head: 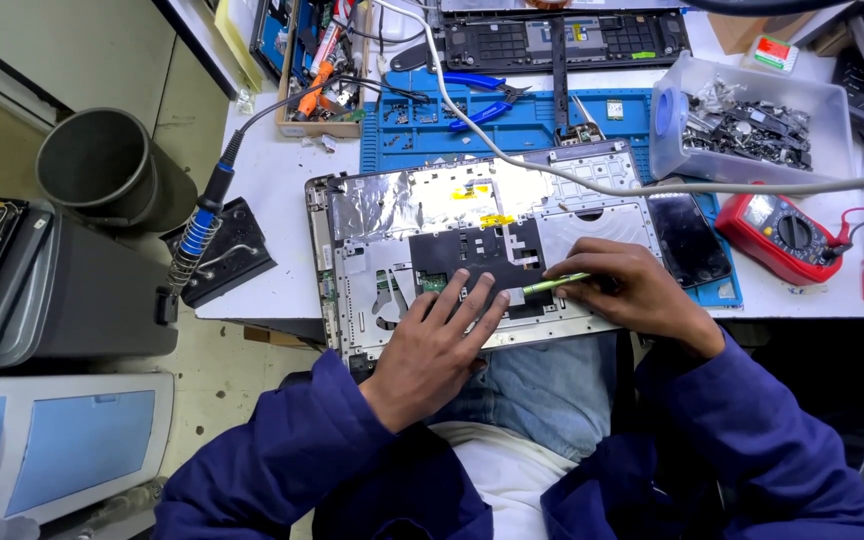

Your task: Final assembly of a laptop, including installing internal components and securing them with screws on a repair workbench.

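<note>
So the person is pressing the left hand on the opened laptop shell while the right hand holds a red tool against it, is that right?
Not quite. The tool in the right hand is green, not red, as the head view shows. The rest holds: the left hand presses flat on the opened laptop shell, and the tool's tip touches it near the dark panel.

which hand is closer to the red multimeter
Right. The right hand, holding a green tool on the opened laptop shell, lies just left of the red multimeter. The left hand rests further left, on the shell's lower middle.
</note>
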